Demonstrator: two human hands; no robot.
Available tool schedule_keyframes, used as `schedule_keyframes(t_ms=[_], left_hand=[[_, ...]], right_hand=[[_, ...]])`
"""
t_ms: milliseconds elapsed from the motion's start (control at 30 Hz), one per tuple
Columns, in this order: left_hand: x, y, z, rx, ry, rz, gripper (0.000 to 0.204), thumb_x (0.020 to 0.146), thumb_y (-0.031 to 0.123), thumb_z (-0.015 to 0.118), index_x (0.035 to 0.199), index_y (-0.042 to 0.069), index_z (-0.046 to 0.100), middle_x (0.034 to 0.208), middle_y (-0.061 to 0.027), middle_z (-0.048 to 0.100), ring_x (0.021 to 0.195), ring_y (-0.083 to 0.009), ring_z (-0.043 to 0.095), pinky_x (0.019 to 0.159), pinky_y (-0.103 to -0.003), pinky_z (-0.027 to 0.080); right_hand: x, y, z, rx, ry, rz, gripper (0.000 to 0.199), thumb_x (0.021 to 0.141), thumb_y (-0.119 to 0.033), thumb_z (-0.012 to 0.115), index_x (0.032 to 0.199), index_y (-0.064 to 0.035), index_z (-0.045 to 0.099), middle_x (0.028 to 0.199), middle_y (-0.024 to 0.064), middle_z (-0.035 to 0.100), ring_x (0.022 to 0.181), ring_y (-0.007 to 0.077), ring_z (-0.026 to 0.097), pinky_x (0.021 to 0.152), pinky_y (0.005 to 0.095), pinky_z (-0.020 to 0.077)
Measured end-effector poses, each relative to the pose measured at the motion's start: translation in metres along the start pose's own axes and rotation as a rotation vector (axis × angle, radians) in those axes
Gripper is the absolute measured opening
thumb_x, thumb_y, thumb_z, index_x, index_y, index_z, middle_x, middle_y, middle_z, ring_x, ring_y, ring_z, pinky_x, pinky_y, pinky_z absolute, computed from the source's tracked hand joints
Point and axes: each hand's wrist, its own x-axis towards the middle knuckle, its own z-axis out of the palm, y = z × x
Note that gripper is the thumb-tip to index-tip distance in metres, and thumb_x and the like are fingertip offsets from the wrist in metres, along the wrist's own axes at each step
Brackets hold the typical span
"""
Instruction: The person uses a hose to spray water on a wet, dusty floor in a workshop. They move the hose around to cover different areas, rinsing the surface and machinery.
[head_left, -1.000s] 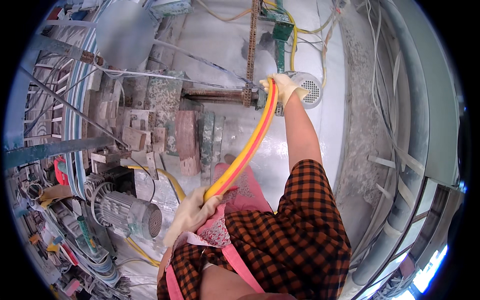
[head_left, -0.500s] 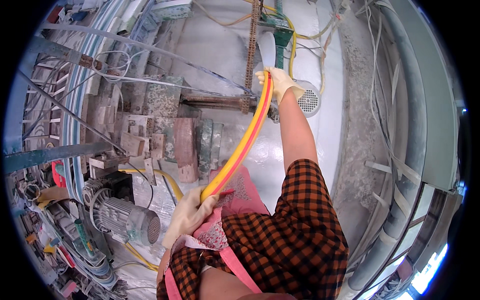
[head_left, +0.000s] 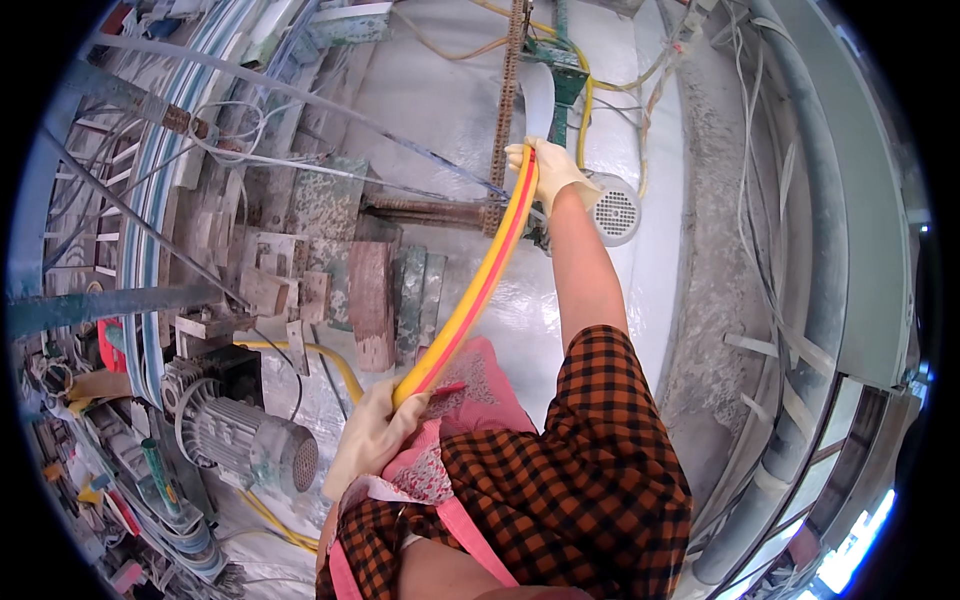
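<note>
Hose (head_left: pixel 474 290), yellow with a red stripe, is held slantwise between the two gloved hands, the body side low and its far end raised away. Near that end it is clasped by the right hand (head_left: pixel 558 172), whose fingers are curled around it; the arm is stretched out. Lower down it is gripped by the left hand (head_left: pixel 375 432), whose fingers are wrapped about it close to the body. Past the left fingers its run is hidden.

Just ahead of the right fingers a pale, blurred streak (head_left: pixel 540 95) is seen, possibly water, though its nature cannot be made out for certain. Beside that streak, a rusty chain (head_left: pixel 505 110) is hung to the left of the right fingers, and a green bracket (head_left: pixel 570 86) is set ahead and to the right. A pale motor (head_left: pixel 615 212) with a round grille is placed to the right of the same fingers.

From the left fingers, a wood block (head_left: pixel 372 300) is found ahead, and a grey motor (head_left: pixel 240 430) is mounted to the left. The pink apron (head_left: pixel 495 400) is seen just to their right.
</note>
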Motion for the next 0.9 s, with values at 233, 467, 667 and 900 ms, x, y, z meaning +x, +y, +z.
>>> schedule_keyframes(t_ms=[233, 467, 667, 900], left_hand=[[-0.014, -0.014, 0.000, -0.286, 0.060, -0.179, 0.045, 0.100, 0.033, 0.061, 0.124, -0.004, 0.057, 0.096, -0.0065, 0.066, 0.090, -0.0113, 0.059, 0.081, -0.029, 0.048], [-0.029, -0.007, -0.009, -0.222, 0.084, -0.179, 0.057, 0.098, 0.040, 0.062, 0.129, -0.006, 0.056, 0.097, -0.0083, 0.067, 0.095, -0.0162, 0.063, 0.095, -0.033, 0.046], [-0.034, -0.005, -0.003, -0.222, 0.113, -0.094, 0.054, 0.099, 0.039, 0.060, 0.126, -0.007, 0.057, 0.094, -0.0074, 0.066, 0.091, -0.0155, 0.062, 0.091, -0.032, 0.047], [-0.034, -0.011, -0.004, -0.216, 0.124, -0.056, 0.051, 0.100, 0.039, 0.059, 0.123, -0.007, 0.057, 0.092, -0.0060, 0.064, 0.088, -0.0146, 0.061, 0.087, -0.030, 0.047]], right_hand=[[-0.022, 0.011, 0.020, 0.163, -0.033, -0.117, 0.024, 0.104, -0.016, 0.051, 0.108, 0.0064, 0.059, 0.098, 0.0240, 0.071, 0.077, 0.0305, 0.071, 0.070, 0.0403, 0.0623], [-0.053, 0.008, 0.043, 0.221, -0.073, -0.191, 0.023, 0.104, -0.017, 0.051, 0.106, 0.0046, 0.059, 0.095, 0.0207, 0.072, 0.075, 0.0277, 0.070, 0.068, 0.0386, 0.0614], [-0.062, -0.014, 0.061, 0.229, -0.146, -0.262, 0.022, 0.104, -0.017, 0.051, 0.103, 0.0037, 0.060, 0.092, 0.0205, 0.072, 0.070, 0.0267, 0.069, 0.067, 0.0386, 0.0604], [-0.073, -0.024, 0.072, 0.269, -0.250, -0.330, 0.024, 0.105, -0.016, 0.047, 0.103, 0.0043, 0.058, 0.090, 0.0202, 0.071, 0.069, 0.0268, 0.067, 0.066, 0.0384, 0.0586]])
